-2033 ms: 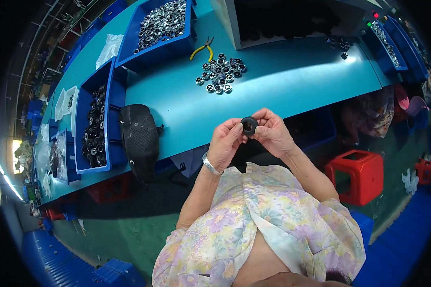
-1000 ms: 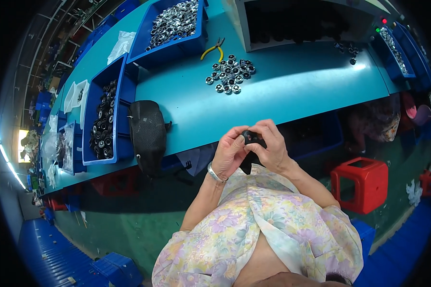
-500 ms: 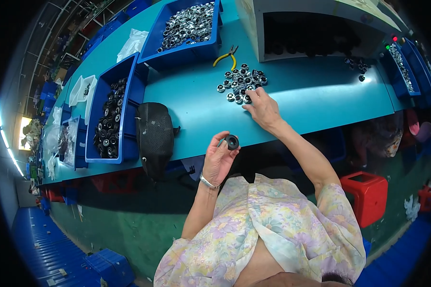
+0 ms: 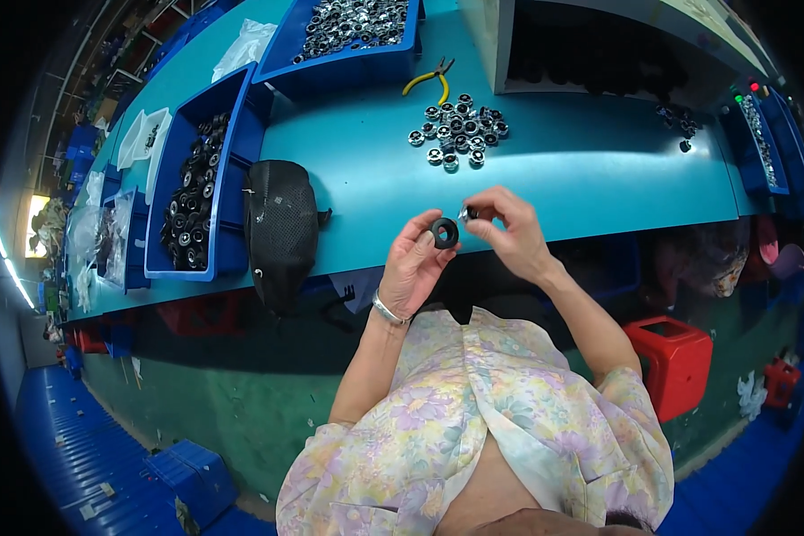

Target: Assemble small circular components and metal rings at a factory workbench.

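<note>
My left hand [image 4: 416,258] pinches a black ring-shaped part [image 4: 445,234] with a round hole, held up near the table's front edge. Close by on its right, my right hand [image 4: 513,234] grips a small shiny metal part [image 4: 467,213] with a dark middle between thumb and fingers. The two parts are near each other, with a small gap between. Farther back on the table lies a cluster of similar silver-and-black round parts [image 4: 460,132]. Yellow-handled pliers [image 4: 429,83] rest just behind that cluster.
A blue bin [image 4: 228,179] of black round parts stands at the left, and another blue bin [image 4: 330,76] of shiny parts at the back. A black mesh bag [image 4: 281,228] lies on the table's edge. At the right are a pale cabinet [image 4: 487,54] and a red stool [image 4: 679,366].
My right hand has drawn back from the cluster with a small metal part, coming beside my left hand. My left hand has risen slightly, still with the black ring.
</note>
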Tool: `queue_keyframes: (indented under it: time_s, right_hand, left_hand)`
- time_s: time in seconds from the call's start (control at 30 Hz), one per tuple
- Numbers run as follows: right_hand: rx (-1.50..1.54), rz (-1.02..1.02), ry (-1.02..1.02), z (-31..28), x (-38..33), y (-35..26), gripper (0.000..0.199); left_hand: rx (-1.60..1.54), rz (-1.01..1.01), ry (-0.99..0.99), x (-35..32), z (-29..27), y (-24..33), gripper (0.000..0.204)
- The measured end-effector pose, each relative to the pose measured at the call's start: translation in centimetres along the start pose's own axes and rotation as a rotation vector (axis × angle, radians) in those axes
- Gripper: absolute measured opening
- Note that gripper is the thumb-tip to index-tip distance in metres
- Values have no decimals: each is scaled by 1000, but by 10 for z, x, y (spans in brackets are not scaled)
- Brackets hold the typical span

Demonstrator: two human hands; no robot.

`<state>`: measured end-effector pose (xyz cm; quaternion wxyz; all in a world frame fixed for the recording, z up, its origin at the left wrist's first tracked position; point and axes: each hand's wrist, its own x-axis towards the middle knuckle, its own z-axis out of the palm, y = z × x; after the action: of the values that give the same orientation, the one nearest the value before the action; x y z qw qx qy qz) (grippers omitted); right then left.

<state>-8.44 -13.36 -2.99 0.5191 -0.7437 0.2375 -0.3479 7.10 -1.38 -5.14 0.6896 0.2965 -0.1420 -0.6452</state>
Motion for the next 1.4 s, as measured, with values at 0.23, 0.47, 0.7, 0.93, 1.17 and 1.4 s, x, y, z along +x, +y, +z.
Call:
queue_keyframes:
  time_s: [0.23, 0.47, 0.7, 0.93, 1.17, 1.4]
  right_hand:
    - [2, -124, 25, 11, -20, -12, 25]
    - [-233, -144, 28, 12, -30, -30, 28]
    - [-39, -98, 68, 9, -37, -29, 32]
    - [327, 154, 62, 14, -48, -15, 29]
    - [14, -28, 114, 16, -50, -21, 27]
    - [-51, -108, 205, 23, -50, -10, 21]
  left_hand:
    - [99, 41, 4, -4, 17, -9, 30]
    - [547, 225, 106, -12, 35, -13, 31]
    - [626, 278, 86, -15, 42, -11, 34]
    - [1044, 448, -6, -19, 40, -8, 36]
    - [1443, 551, 30, -26, 53, -7, 36]
    - [1448, 613, 167, -23, 57, -26, 29]
